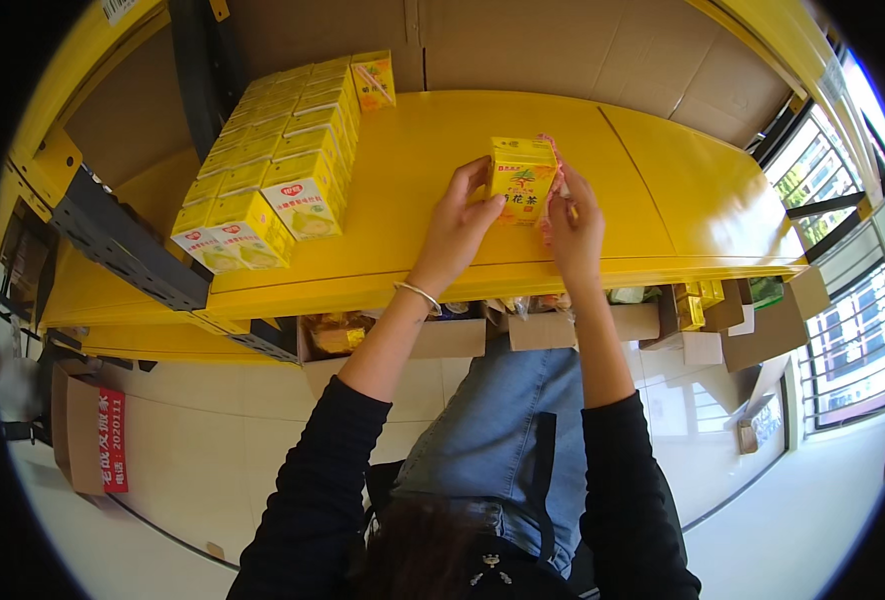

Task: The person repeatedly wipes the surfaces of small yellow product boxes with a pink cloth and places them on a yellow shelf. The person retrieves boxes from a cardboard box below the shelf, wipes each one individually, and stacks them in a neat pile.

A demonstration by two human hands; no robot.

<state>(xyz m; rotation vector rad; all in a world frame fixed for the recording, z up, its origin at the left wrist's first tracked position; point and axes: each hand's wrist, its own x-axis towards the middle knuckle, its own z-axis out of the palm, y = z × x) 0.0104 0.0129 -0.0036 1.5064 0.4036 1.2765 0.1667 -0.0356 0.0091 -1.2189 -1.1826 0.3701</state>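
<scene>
My left hand [459,217] holds a yellow drink carton [519,180] upright by its left side, thumb on the printed front. The carton is over the front part of a yellow metal shelf [412,187]; I cannot tell whether its base touches. At the carton's right side my right hand [579,225] grips a pink cloth [549,150], which lies against that side and is partly hidden by my fingers. To the left stands a tight block of small yellow and white drink cartons [277,150], in rows running back from the front edge. One more yellow carton [373,81], with a straw on its side, stands at the block's far end.
A brown cardboard panel [517,45] closes the shelf's back. A dark upright post [127,232] rises at the left. Below the front edge are open cardboard boxes [450,337] with packaged goods. Another box [79,427] sits on the floor at left; barred windows [855,330] are at right.
</scene>
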